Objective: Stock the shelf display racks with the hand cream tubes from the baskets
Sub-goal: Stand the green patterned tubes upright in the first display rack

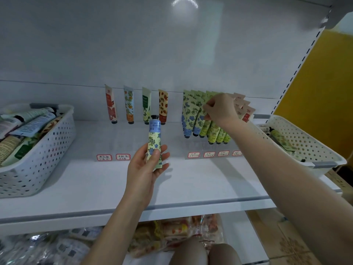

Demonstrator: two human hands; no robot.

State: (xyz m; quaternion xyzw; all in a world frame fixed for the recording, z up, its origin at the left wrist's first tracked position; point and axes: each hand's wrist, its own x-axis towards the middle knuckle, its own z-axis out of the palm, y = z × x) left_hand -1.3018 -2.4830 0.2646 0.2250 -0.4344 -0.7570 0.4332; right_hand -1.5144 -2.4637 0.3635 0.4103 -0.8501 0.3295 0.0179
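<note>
eng1: At the far left of the shelf, your left basket holds a pile of mixed tubes. Next right, four single tubes stand cap-down against the back panel: red tube, orange tube, white-green tube, strawberry tube. There are two handwritten price labels in front of them, text unreadable.

eng2: Centre: your left hand grips the blue-flower tube upright, cap on top. Your thumb is across the front and your fingers are wrapped behind. The tube is in the air in front of the shelf, touching nothing else.

eng1: Right of that, the stocked rows lean back cap-down: blue-flower row, green tubes, pink tubes. More labels sit on the strip below.

eng2: Your right hand is on the crimped tops of the green tubes, fingers curled and pinching there. Can't tell which tube exactly.

eng1: Far right: your right basket is tilted, with a few tubes lying in the bottom.
</note>
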